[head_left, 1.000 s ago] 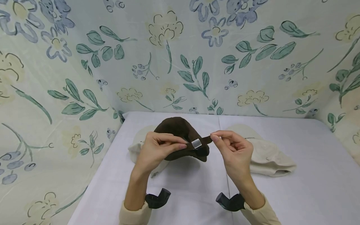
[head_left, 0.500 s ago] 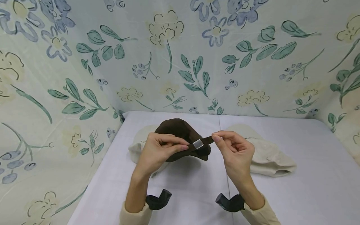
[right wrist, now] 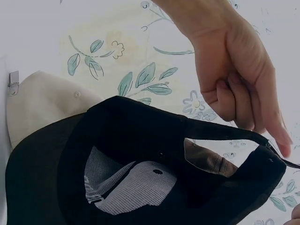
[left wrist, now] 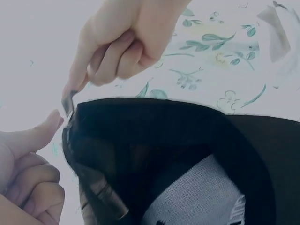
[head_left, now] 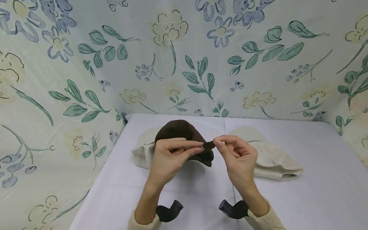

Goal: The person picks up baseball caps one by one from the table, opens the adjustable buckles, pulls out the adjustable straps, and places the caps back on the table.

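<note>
A dark brown baseball cap (head_left: 179, 129) is held above the table, its back opening and inner mesh lining (right wrist: 140, 185) showing in the right wrist view. My left hand (head_left: 171, 158) pinches the cap's adjustment strap at its metal buckle (head_left: 203, 148), fingertips covering most of it. My right hand (head_left: 238, 156) pinches the free end of the strap (head_left: 209, 145) between thumb and forefinger, just right of the buckle. From the left wrist, the right hand (left wrist: 129, 44) appears above the strap and the left thumb (left wrist: 49, 129) beside it.
One cream cap (head_left: 143, 151) lies behind my left hand, partly hidden by the brown one. Another cream cap (head_left: 276, 159) rests right of my right hand. Both are on the white-covered table (head_left: 325, 198), with a floral curtain (head_left: 184, 57) behind.
My left hand has slid right along the strap onto the buckle, which was uncovered before. The strap between the hands now looks shorter. My right hand keeps its pinch, shifted slightly left.
</note>
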Demonstrator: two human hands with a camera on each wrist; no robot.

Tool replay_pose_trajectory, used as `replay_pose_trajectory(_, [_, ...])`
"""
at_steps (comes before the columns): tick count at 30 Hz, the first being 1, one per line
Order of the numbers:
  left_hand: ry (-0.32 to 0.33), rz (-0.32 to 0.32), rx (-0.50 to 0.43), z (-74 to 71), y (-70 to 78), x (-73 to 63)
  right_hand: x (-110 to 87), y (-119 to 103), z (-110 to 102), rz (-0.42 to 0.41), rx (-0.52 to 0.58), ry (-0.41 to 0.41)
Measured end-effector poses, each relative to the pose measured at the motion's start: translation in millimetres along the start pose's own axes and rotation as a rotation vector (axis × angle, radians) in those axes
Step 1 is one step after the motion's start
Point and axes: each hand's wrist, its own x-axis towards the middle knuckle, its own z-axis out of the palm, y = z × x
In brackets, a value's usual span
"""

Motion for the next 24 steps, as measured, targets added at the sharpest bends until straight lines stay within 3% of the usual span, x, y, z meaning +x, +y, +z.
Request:
replay_pose_trajectory(13, [0.046,0.101,0.109,15.4,-4.4,0.1,-4.6,-1,6,-0.015,-0.018,0.026])
replay_pose_trajectory(24, [0.053,0.070,0.003,14.4,-9.5,2.4,-6.5,-1,7,0.003,-0.012,-0.014])
